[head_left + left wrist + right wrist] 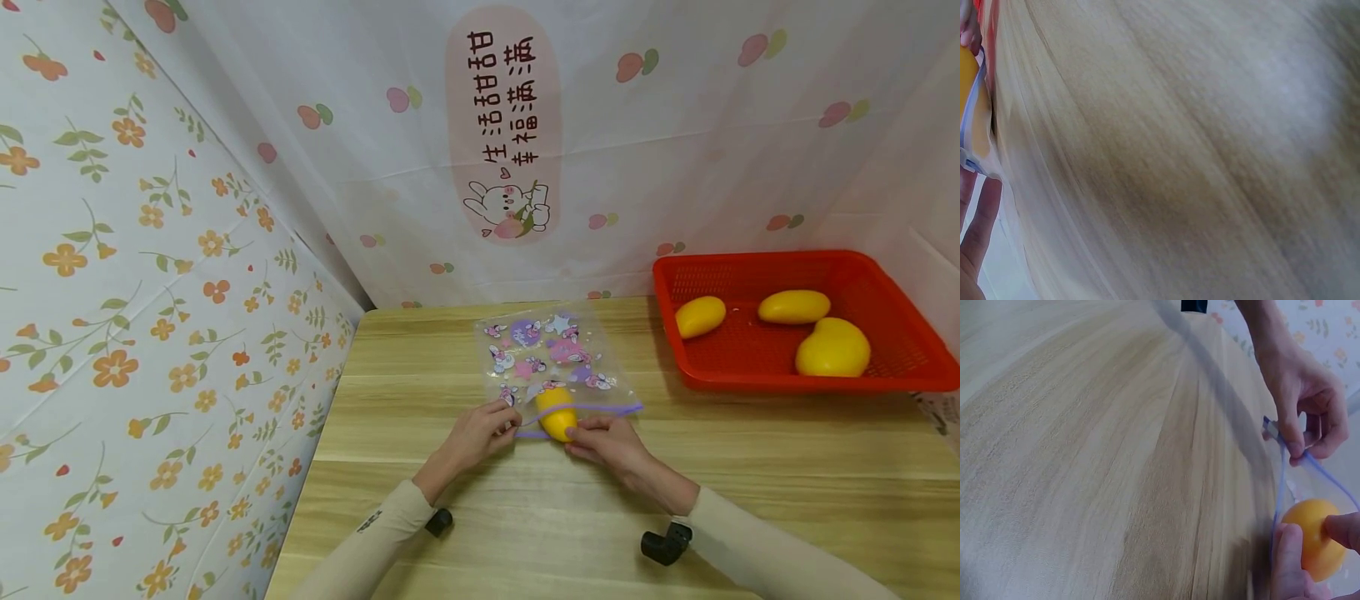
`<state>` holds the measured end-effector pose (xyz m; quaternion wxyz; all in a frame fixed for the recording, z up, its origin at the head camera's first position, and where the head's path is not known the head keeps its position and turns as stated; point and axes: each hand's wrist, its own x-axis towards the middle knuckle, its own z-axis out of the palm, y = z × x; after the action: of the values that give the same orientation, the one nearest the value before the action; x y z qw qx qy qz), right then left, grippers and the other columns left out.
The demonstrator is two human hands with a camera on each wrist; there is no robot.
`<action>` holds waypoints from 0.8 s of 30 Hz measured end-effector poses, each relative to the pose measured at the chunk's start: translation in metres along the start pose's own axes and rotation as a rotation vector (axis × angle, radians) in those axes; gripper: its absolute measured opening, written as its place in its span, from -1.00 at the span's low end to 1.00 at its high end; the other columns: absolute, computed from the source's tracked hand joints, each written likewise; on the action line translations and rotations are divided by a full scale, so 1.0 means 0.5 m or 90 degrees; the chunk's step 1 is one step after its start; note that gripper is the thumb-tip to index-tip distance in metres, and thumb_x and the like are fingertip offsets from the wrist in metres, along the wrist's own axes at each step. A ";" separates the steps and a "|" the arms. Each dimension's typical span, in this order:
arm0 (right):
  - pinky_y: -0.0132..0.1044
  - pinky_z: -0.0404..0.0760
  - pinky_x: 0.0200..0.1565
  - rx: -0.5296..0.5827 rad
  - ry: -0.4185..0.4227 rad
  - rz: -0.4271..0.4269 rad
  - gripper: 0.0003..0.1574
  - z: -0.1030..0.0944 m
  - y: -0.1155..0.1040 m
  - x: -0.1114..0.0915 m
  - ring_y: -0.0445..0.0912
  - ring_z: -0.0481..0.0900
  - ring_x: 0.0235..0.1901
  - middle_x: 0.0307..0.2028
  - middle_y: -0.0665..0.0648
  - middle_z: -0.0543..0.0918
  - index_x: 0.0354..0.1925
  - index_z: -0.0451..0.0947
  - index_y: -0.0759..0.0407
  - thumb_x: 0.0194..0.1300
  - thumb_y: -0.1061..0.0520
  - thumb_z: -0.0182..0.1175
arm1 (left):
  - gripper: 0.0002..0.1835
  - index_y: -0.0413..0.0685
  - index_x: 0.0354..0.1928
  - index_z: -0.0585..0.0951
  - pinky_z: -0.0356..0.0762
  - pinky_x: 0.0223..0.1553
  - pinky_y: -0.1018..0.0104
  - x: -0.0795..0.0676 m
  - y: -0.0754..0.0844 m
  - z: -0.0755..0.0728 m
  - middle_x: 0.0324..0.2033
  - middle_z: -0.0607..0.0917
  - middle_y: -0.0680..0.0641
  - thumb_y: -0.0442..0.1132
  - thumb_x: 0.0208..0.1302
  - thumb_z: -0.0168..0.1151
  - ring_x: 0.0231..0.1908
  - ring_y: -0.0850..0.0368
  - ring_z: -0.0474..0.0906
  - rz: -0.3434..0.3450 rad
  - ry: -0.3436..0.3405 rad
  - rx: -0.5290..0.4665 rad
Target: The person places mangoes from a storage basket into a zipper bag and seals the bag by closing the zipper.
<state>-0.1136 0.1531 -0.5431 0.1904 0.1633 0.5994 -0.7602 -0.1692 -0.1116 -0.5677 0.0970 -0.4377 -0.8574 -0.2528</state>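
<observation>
A clear zip bag (pixel 525 346) printed with pink and purple cartoon figures lies flat on the table, its purple-edged mouth toward me. In that mouth sits a yellow mango (pixel 557 423), partly inside and partly sticking out. My left hand (pixel 480 429) pinches the bag's edge at the left end of the opening; the right wrist view shows its thumb and fingers on the zip strip (pixel 1319 464). At the mango's near end, my right hand (pixel 611 446) holds the fruit between thumb and fingers. The left wrist view catches only part of the mango (pixel 969 75) and fingertips.
A red plastic basket (pixel 738 382) stands at the back right with a small mango (pixel 701 317), a long mango (pixel 795 307) and a rounder mango (pixel 832 348) inside. Patterned cloth (pixel 360 150) hangs behind and to the left of the wooden table (pixel 420 358).
</observation>
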 end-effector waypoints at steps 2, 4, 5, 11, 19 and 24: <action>-0.09 0.66 -0.05 0.000 0.001 -0.005 -0.51 0.001 0.000 0.000 0.19 0.73 -0.18 -0.07 0.52 0.53 0.11 0.27 0.74 0.35 0.46 0.23 | -0.86 0.04 -0.23 0.65 0.46 -0.38 0.60 0.000 -0.001 0.001 -0.30 0.63 0.12 -0.37 0.27 0.38 -0.38 0.29 0.59 0.000 -0.001 0.000; -0.10 0.67 -0.07 0.000 0.011 -0.008 -0.52 0.003 0.000 -0.001 0.18 0.73 -0.20 -0.10 0.51 0.56 0.10 0.29 0.73 0.34 0.46 0.24 | -0.86 0.03 -0.23 0.65 0.46 -0.37 0.60 0.000 -0.002 0.002 -0.30 0.63 0.12 -0.38 0.27 0.38 -0.38 0.29 0.59 0.000 -0.002 0.000; -0.10 0.67 -0.07 0.002 0.017 -0.008 -0.51 0.004 0.000 -0.002 0.17 0.74 -0.21 -0.11 0.50 0.57 0.09 0.30 0.73 0.34 0.45 0.25 | -0.86 0.03 -0.23 0.65 0.46 -0.37 0.60 0.000 -0.002 0.002 -0.30 0.63 0.12 -0.38 0.27 0.37 -0.38 0.29 0.59 0.000 -0.003 -0.001; -0.10 0.68 -0.09 -0.001 0.057 -0.017 -0.49 0.014 0.001 -0.001 0.15 0.75 -0.24 -0.13 0.48 0.61 0.09 0.36 0.71 0.30 0.42 0.31 | -0.86 0.02 -0.23 0.64 0.46 -0.37 0.60 0.001 -0.002 0.004 -0.31 0.61 0.12 -0.39 0.28 0.36 -0.38 0.30 0.58 0.005 -0.002 -0.009; -0.12 0.68 -0.10 0.027 0.083 -0.039 -0.51 0.031 0.002 0.009 0.09 0.75 -0.28 -0.12 0.47 0.59 0.09 0.36 0.74 0.30 0.46 0.29 | -0.86 0.02 -0.23 0.64 0.45 -0.38 0.60 0.002 -0.001 0.004 -0.32 0.60 0.12 -0.39 0.29 0.35 -0.38 0.30 0.56 0.010 0.002 -0.019; -0.15 0.68 -0.10 0.046 0.080 -0.059 -0.51 0.039 0.006 0.017 0.03 0.74 -0.29 -0.12 0.44 0.58 0.10 0.35 0.76 0.32 0.46 0.26 | -0.86 0.02 -0.23 0.64 0.46 -0.38 0.60 0.003 0.000 0.003 -0.31 0.60 0.12 -0.40 0.28 0.35 -0.38 0.30 0.57 0.013 0.004 -0.019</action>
<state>-0.1200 0.1327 -0.5450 0.1108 0.1892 0.5892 -0.7776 -0.1699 -0.1100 -0.5684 0.0960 -0.4473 -0.8485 -0.2660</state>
